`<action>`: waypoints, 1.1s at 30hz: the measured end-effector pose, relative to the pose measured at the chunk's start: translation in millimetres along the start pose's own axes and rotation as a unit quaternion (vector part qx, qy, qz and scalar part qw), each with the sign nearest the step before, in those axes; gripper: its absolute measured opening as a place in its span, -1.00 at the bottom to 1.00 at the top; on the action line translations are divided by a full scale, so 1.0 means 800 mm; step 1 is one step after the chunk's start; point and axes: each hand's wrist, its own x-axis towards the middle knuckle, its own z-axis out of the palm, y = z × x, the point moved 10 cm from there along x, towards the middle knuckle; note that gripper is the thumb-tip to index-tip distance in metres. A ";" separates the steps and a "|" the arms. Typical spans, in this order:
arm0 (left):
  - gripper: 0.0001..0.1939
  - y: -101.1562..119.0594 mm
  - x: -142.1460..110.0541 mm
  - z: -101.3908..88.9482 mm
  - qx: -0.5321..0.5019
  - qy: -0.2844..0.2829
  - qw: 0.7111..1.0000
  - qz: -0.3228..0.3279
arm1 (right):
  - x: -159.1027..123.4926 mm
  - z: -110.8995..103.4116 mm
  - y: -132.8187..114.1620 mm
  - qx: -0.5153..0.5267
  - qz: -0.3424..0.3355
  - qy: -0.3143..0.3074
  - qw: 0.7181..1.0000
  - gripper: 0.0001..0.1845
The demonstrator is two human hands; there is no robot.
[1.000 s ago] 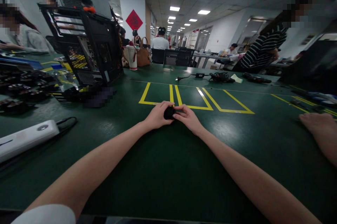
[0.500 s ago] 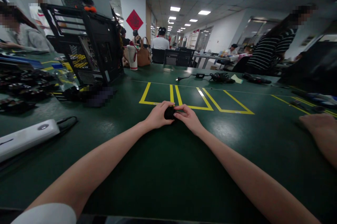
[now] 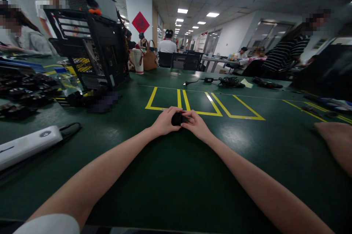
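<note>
Between my two hands, just above the green table [image 3: 176, 175], is a small black object [image 3: 176, 119] whose kind I cannot make out. My left hand [image 3: 165, 120] is wrapped around its left side, thumb below and fingers over the top. My right hand [image 3: 195, 123] pinches at its right side with thumb and fingertips; a dark part shows between those fingers. Both hands meet close to the near edge of the yellow tape markings [image 3: 198, 112]. My fingers cover much of the black object.
At left stand a black computer case [image 3: 93, 51] and a white device [image 3: 30, 146] with a cable. A coiled black cable [image 3: 232, 81] lies beyond the tape. Another person's hand [image 3: 334, 138] rests at the right edge. A white cup [image 3: 138, 60] and brown handbag [image 3: 150, 58] stand at the back.
My right thumb and fingertips have shifted slightly on the black object's right side, with more of a dark part showing. My left hand stays about the same.
</note>
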 end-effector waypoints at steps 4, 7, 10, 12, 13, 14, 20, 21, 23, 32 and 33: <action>-0.43 0.000 0.001 -0.001 0.002 0.010 1.000 0.003 | 0.000 -0.003 0.000 -0.016 -0.002 0.009 1.000 -0.64; -0.43 -0.002 0.001 0.000 0.002 0.006 1.000 -0.006 | 0.001 -0.002 0.001 -0.027 0.008 0.002 1.000 -0.59; -0.43 -0.002 0.000 -0.001 0.002 0.002 1.000 -0.013 | 0.002 -0.002 0.000 -0.030 0.008 0.007 0.999 -0.67; -0.43 0.000 0.000 -0.001 0.002 0.000 1.000 -0.012 | 0.003 -0.003 -0.003 -0.033 -0.006 0.015 0.999 -0.76; -0.43 0.000 0.000 -0.001 0.001 -0.001 1.000 -0.011 | 0.003 -0.004 -0.005 -0.036 -0.014 0.017 0.999 -0.79; -0.43 0.000 0.000 -0.001 0.000 -0.002 1.000 -0.012 | 0.004 -0.004 -0.006 -0.038 -0.018 0.019 0.999 -0.79; -0.45 0.000 0.001 -0.001 -0.006 -0.005 1.000 -0.014 | 0.003 -0.004 0.001 -0.036 0.019 0.011 0.999 -0.56; -0.45 0.000 0.001 -0.001 -0.006 -0.005 1.000 -0.016 | 0.002 -0.003 0.002 -0.030 0.023 0.005 0.999 -0.59; -0.45 0.000 0.001 -0.001 -0.007 -0.008 1.000 -0.019 | 0.001 0.001 0.002 -0.015 0.021 -0.005 1.000 -0.64; -0.43 0.000 0.002 -0.002 -0.012 -0.011 1.000 -0.017 | -0.007 0.005 -0.020 -0.107 -0.045 0.011 0.993 -0.75; -0.43 0.000 0.002 -0.001 -0.012 -0.011 1.000 -0.015 | -0.007 0.006 -0.024 -0.118 -0.052 0.011 0.992 -0.74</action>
